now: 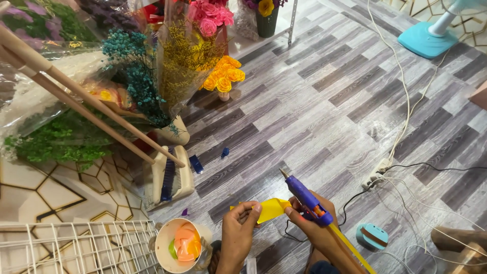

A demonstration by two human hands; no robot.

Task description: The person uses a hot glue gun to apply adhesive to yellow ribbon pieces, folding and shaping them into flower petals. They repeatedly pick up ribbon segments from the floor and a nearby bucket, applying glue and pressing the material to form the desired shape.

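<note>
Down at the bottom of my view, both hands are working close together over the grey wood-pattern floor [314, 101]. My left hand [238, 226] pinches one end of a yellow ribbon [271, 208], fingers closed on the folded piece, while my right hand [312, 223] is wrapped around a blue glue gun [304, 195] with an orange trigger — its nozzle points up and to the left, just above the ribbon. A long strip of the same yellow ribbon runs down along my right forearm toward the lower edge. Just left of my left hand sits a small round bowl [167, 238] holding orange and green ribbon rolls, touching a white wire grid [76, 248]. A black cord leads from the glue gun to a white power strip [378, 172] off to the right, with a small teal tape dispenser [372, 237] near it. Further up — a yellow ribbon-rose bouquet [223, 76], teal dried flowers [134, 71], and a dustpan with brush [170, 175].
</note>
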